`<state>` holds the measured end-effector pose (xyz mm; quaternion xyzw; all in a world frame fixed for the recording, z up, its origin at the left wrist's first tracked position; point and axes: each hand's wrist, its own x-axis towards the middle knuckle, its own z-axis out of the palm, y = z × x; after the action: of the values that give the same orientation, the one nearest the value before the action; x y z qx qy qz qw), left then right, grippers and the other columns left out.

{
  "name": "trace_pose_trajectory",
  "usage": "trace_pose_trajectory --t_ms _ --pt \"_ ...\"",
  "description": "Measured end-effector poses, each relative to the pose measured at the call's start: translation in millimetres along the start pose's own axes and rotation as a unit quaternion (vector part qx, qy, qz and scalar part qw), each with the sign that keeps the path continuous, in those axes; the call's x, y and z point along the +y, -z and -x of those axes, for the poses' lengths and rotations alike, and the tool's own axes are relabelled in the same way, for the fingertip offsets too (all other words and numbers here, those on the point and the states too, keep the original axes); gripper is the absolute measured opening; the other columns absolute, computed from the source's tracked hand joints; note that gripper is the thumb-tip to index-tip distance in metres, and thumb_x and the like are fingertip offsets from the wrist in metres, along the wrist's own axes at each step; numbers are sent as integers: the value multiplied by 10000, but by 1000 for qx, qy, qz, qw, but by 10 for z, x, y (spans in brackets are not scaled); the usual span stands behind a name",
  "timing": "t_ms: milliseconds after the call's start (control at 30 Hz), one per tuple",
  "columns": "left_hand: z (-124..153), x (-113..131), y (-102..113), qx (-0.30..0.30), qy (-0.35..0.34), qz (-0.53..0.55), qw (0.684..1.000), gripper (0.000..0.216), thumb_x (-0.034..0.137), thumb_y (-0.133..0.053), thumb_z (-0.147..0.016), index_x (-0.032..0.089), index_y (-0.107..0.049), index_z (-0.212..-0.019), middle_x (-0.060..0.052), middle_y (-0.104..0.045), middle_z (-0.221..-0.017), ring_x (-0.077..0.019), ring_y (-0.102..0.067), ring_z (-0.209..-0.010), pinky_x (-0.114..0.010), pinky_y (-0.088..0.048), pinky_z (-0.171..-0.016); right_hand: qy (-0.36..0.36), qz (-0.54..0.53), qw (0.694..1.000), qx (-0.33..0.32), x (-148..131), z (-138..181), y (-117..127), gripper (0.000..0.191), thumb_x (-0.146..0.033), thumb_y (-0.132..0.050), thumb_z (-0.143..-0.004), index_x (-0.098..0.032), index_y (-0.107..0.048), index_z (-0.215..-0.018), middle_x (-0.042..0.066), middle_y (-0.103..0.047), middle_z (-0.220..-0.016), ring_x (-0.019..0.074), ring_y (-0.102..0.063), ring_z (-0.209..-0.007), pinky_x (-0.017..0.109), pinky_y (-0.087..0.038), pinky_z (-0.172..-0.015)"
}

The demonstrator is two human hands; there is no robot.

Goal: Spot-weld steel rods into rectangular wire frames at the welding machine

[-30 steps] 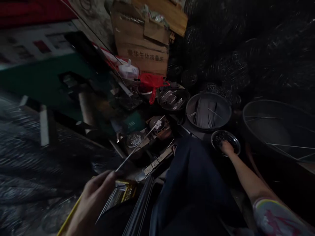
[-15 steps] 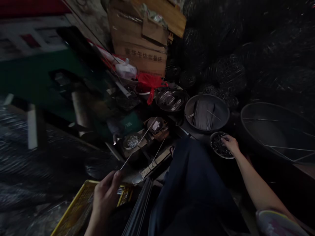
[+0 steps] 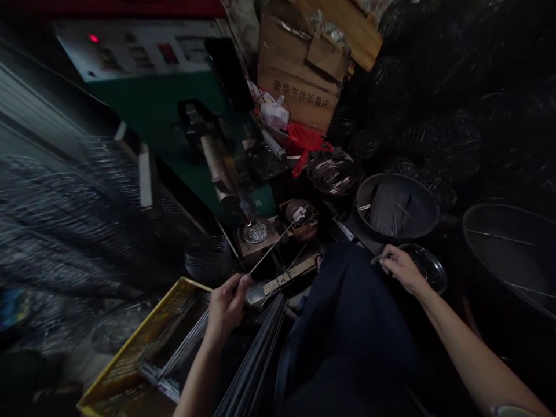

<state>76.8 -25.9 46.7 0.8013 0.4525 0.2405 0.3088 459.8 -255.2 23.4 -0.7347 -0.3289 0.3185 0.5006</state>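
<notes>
My left hand point(image 3: 229, 302) pinches the near end of a thin metal rod point(image 3: 271, 248), which slants up and away to the right. Closed at the fingertips, my right hand point(image 3: 402, 267) grips a small dark metal piece point(image 3: 376, 260), its exact kind too dim to make out. Just beyond that hand, and partly behind it, is a round metal bowl point(image 3: 439, 277) of small dark parts. A bundle of long thin rods point(image 3: 256, 359) lies beside my dark-clothed leg point(image 3: 343, 313).
A green machine point(image 3: 139, 110) has a cylindrical arm point(image 3: 217, 162) over a small dish point(image 3: 257, 231) of shiny bits. At left stands a yellow crate point(image 3: 130, 353) with bent wire pieces. Wide pans point(image 3: 430, 202) sit at right, near a cardboard box point(image 3: 299, 87) and red bag point(image 3: 306, 142).
My right hand has lifted out of the bowl and moved left with a small metal piece. My left hand still holds the rod. The view has turned left.
</notes>
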Motion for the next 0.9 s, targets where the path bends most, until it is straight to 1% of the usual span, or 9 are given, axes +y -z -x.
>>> trace_pose_trajectory --t_ms 100,200,267,433,533,600,733,800,900 --pt "42 -37 13 6 -5 10 1000 361 437 -464 -884 163 -629 -716 31 -522 -561 -122 -472 -548 -197 -365 -537 -3 23 999 -33 -64 4 -124 241 -411 -624 -783 -209 -496 -812 40 -695 -753 106 -481 -521 224 -373 -492" --pt "65 -62 13 5 -8 22 1000 355 428 -464 -885 161 -633 -723 25 -551 -581 -123 -485 -561 -199 -369 -548 17 46 996 -73 -66 -21 -173 265 -446 -604 -827 -204 -523 -899 67 -711 -849 158 -595 -710 268 -465 -652" --pt "70 -73 9 7 -9 29 1000 355 423 -458 -889 160 -636 -730 20 -566 -597 -123 -487 -567 -200 -371 -553 39 77 992 -87 -44 -44 -187 284 -449 -579 -847 -196 -550 -971 62 -706 -834 186 -620 -784 304 -477 -734" --pt "62 -68 -6 8 -12 45 999 357 418 -458 -899 155 -624 -726 22 -544 -597 -118 -472 -571 -200 -369 -558 77 212 971 -75 -1 -66 -238 383 -453 -499 -886 -211 -672 -1127 40 -688 -806 190 -625 -756 321 -476 -739" --pt "45 -65 -18 4 -14 58 998 366 425 -448 -906 155 -620 -729 14 -561 -621 -124 -492 -596 -203 -378 -574 41 165 981 -91 -27 -41 -273 492 -510 -501 -869 -193 -661 -1210 36 -677 -797 153 -592 -596 299 -497 -606" --pt "32 -71 -29 1 -19 58 998 366 430 -448 -907 160 -609 -718 18 -551 -616 -124 -487 -590 -206 -377 -571 11 113 988 -109 -54 -18 -285 550 -522 -552 -841 -172 -632 -1258 41 -685 -829 138 -588 -558 299 -517 -579" --pt "4 -81 -61 4 -23 52 998 351 425 -456 -905 172 -587 -700 29 -512 -588 -122 -462 -561 -214 -362 -549 4 63 992 -113 -90 24 -300 518 -501 -621 -815 -166 -672 -1207 91 -719 -937 207 -674 -761 361 -571 -710" --pt "-15 -74 -74 7 -25 47 999 340 412 -460 -906 173 -586 -700 31 -507 -580 -121 -462 -553 -216 -357 -545 16 52 992 -111 -93 33 -314 476 -506 -592 -840 -190 -691 -1182 108 -713 -1017 229 -680 -834 373 -582 -722" --pt "-47 -38 -77 20 -34 40 998 323 391 -468 -902 170 -591 -700 30 -515 -572 -118 -460 -539 -218 -355 -538 60 73 990 -100 -79 23 -333 391 -499 -570 -860 -251 -725 -1119 106 -630 -1213 238 -648 -950 343 -595 -695"
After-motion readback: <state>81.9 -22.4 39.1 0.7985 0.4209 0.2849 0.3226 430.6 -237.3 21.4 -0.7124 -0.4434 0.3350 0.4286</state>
